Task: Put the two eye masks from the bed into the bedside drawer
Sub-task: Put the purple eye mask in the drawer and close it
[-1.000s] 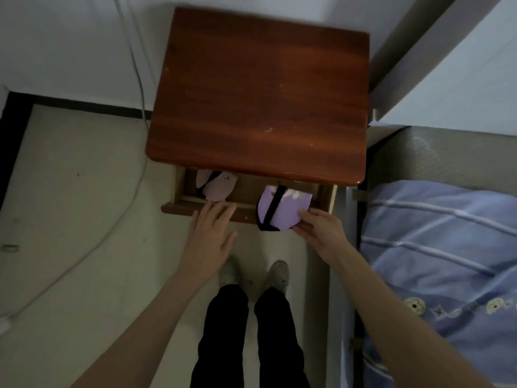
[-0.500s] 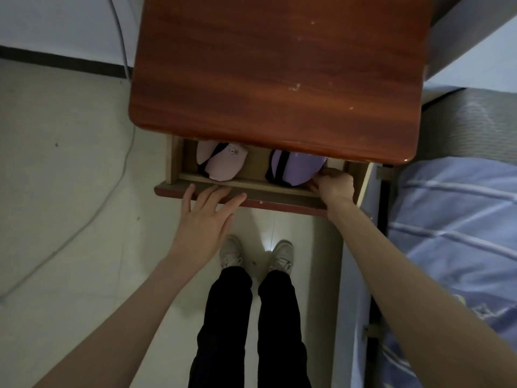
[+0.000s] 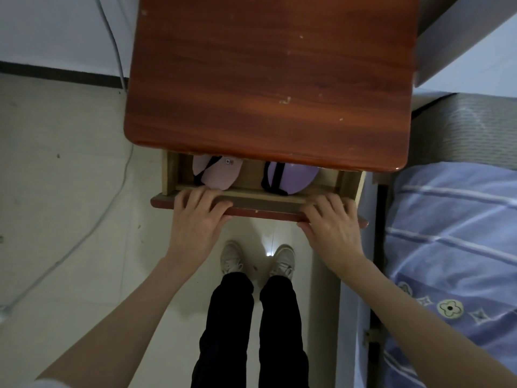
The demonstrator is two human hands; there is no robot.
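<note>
**Two eye masks in drawer, both hands on drawer front**

Two eye masks lie inside the partly open bedside drawer (image 3: 251,196). Pink eye mask (image 3: 219,173): left half of the drawer, black strap across its left side, far part hidden under the nightstand top. Purple eye mask (image 3: 293,177): right half of the drawer, black strap across its left side, near edge touching the drawer's front wall. The two masks are apart, bare drawer floor between them.

Left hand (image 3: 195,222): fingers (image 3: 201,200) curled over the top edge of the drawer front near its left corner, thumb under the front lip. Holds the drawer front, nothing else.

Right hand (image 3: 333,228): fingers (image 3: 327,205) bent over the top edge of the drawer front near its right corner, thumb below the front lip. Grips the drawer front only.

Nightstand (image 3: 268,79): reddish wood top overhangs the rear of the drawer; top is bare with small chips.

Bed (image 3: 453,233) with blue striped bedding along the right side. White cable (image 3: 117,65) runs down the wall and across the floor (image 3: 56,191) at left. Person's dark trousers and pale shoes (image 3: 230,256) stand below the drawer.
</note>
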